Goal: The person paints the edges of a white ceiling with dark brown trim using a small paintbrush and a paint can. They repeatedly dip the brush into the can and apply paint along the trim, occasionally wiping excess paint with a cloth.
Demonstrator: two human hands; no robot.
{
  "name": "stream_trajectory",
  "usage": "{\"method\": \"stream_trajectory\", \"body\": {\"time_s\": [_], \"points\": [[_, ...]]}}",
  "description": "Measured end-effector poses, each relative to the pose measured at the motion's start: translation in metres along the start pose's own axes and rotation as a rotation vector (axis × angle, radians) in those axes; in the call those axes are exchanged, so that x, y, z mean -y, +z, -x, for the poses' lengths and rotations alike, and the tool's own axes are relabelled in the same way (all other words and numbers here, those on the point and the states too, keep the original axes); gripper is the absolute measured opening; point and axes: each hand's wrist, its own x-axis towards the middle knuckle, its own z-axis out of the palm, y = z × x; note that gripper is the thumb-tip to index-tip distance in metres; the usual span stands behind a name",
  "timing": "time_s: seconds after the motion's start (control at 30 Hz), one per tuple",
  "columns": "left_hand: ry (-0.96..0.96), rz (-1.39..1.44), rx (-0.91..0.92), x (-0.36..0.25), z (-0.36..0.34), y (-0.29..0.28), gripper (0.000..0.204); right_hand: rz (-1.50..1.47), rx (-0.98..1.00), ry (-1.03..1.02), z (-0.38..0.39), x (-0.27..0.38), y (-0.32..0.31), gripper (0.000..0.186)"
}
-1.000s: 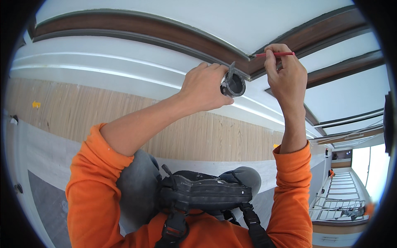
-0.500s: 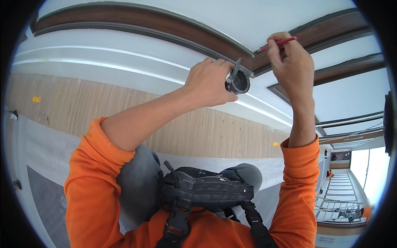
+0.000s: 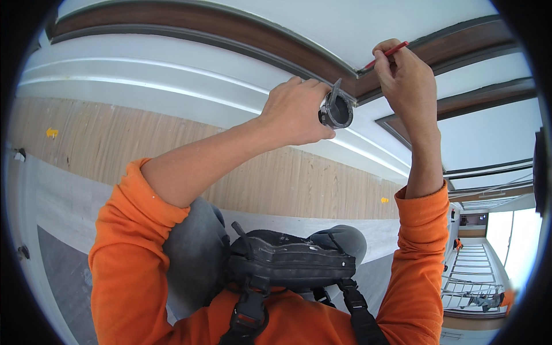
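Observation:
My left hand is wrapped round a small dark can tilted so that its opening shows, with dark grey stuff inside. A flat grey blade sticks up out of the can's mouth. Farther right, my right hand pinches a thin red-handled brush. The brush's dark tip rests at or very near the corner where the dark-edged brown frame meets the white panel. Exact contact of the tip is too small to tell.
White ledges run below the frame, above a wood-strip floor bearing yellow arrow markers. A black bag is strapped at my waist. At far right stand a metal ladder-like frame and a person in orange.
My left hand and the can have shifted slightly right. The right hand has tipped the brush handle up a little, its tip staying close to the same corner.

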Motion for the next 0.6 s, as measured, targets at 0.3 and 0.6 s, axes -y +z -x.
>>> {"method": "stream_trajectory", "body": {"time_s": [0.3,0.6], "points": [[-0.031,-0.035,0.034,-0.003,-0.0005,-0.0025,0.063,-0.134,0.023,0.031,-0.0006,0.0027,0.0018,0.015],[-0.007,-0.023,0.017,-0.0016,0.0011,-0.0024,0.064,-0.08,0.009,0.09,0.0031,0.0031,-0.0023,0.017]]}}
